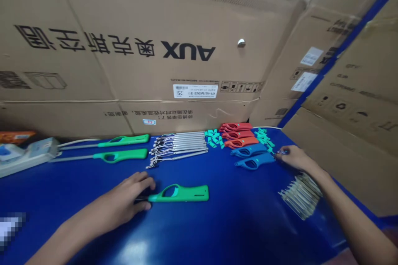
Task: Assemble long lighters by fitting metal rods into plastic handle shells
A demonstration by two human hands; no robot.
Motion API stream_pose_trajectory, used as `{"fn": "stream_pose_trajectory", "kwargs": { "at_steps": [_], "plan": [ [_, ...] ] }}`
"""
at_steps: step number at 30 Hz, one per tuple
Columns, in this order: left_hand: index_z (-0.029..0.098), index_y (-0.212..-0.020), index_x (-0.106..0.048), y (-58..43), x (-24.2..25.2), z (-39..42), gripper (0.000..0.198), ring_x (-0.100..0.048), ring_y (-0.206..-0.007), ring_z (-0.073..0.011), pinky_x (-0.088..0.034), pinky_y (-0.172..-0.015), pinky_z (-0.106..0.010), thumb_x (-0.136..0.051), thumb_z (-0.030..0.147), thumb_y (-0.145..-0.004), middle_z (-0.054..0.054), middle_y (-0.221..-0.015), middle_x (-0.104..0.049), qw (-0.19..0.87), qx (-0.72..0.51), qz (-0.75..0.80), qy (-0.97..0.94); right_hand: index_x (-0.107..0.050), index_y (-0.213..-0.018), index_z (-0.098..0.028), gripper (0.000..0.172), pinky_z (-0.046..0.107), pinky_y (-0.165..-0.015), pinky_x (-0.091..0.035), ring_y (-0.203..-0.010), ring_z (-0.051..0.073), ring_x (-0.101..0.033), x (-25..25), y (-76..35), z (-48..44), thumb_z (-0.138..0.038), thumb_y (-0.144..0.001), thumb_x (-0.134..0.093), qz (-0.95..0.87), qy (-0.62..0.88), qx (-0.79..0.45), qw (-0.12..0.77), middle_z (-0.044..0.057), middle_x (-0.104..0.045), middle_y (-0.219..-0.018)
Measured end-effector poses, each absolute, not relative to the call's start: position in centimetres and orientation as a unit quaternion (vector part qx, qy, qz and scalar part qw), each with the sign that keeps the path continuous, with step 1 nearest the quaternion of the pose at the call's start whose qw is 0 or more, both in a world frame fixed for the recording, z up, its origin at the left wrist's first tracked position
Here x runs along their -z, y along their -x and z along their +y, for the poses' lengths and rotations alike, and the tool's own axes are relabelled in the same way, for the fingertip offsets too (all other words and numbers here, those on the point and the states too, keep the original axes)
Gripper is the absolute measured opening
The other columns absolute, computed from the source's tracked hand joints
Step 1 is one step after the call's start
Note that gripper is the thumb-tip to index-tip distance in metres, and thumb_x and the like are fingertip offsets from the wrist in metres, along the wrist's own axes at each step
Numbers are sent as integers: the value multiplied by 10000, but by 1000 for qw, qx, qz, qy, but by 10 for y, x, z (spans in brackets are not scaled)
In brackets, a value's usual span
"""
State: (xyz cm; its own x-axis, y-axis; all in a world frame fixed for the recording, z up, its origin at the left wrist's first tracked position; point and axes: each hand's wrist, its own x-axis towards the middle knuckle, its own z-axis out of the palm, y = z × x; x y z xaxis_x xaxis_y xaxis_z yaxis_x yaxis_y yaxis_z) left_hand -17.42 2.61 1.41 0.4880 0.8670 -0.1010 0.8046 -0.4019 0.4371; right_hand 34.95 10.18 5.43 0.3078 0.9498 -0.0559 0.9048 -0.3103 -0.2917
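Green plastic lighter body [183, 193] lies crosswise, extending rightward from the closed grip of left hand [124, 196] on its end.

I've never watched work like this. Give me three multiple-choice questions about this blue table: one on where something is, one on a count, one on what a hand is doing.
1. What lies closest to the person's right hand?
A) a power strip
B) two blue handles
C) a green lighter

2. How many red handles lie on the blue table?
A) one
B) two
C) three

3. What is the person's left hand doing?
A) holding the end of a green lighter handle
B) resting on a power strip
C) lying open, touching nothing

Answers:
1. B, they lie just beside that hand.
2. C, three lie side by side.
3. A, the hand closes around the handle's end.
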Motion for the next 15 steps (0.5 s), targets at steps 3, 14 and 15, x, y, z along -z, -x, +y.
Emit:
{"fn": "stream_pose_trajectory", "kwargs": {
  "at_steps": [3,14,15],
  "plan": [
    [216,-900,-549,161,-23,18,135,-546,-942,-216,-421,-879,-349,-419,250,-912,-43,-987,-587,197,-47,498,-843,-563,-623,-196,179,293,-561,-360,-586,188,-516,-68,-334,91,-327,-736,-608,-590,792,-84,130,61,-576,-614],
    [236,-1126,-535,104,-58,-40,260,-637,-840,-212,-496,-706,-303,-381,176,-925,-76,-1026,-646,135,-28,426,-894,-517,-1028,-208,378,315,-782,-467,-908,208,-585,-80,-159,-23,-375,-731,-680,-830,453,-321,51,59,-605,-988],
    [225,-1152,-530,99,-58,-46,252,-640,-846,-226,-508,-725,-324,-398,219,-938,-87,-1032,-653,102,-36,410,-906,-508,-953,-210,254,282,-705,-469,-815,181,-597,-80,-156,-23,-333,-766,-628,-817,451,-358,37,32,-605,-893]
  ]
}}
